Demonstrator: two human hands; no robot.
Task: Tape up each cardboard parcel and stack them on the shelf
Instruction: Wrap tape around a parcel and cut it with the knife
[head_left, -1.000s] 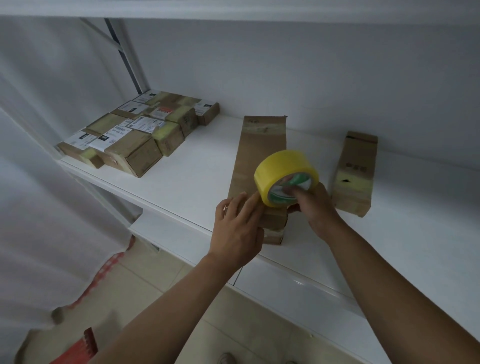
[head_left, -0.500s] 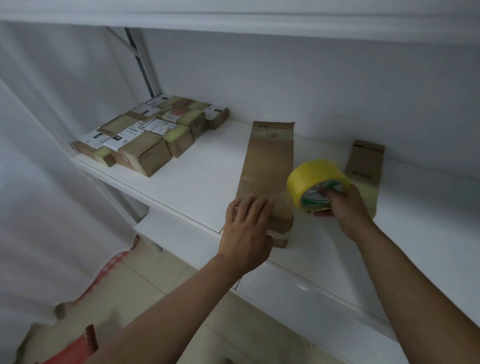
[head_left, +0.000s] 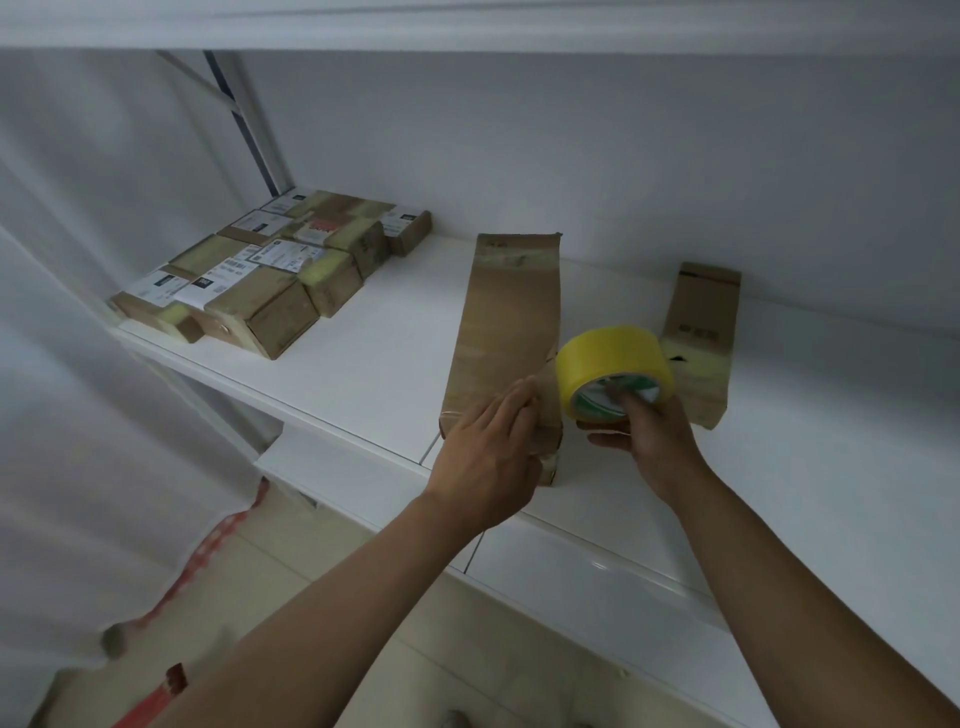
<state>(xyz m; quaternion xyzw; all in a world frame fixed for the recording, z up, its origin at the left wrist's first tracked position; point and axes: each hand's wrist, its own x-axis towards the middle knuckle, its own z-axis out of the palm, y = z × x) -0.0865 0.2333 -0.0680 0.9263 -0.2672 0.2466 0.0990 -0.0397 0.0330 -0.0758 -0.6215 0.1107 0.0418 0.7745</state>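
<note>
Parcel: a long cardboard parcel is laid flat on the white shelf, its near end under the left fingers.
Left hand: fingers straight, pressed flat on the parcel.
Right hand: fingers curled into the core of the yellow tape roll, which is held just right of the parcel.
Second parcel: behind the roll.
Taped parcels: grouped far left of the fingers.

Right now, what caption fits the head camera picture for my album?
Left hand presses a long cardboard parcel on the shelf while right hand holds yellow tape roll.
</note>
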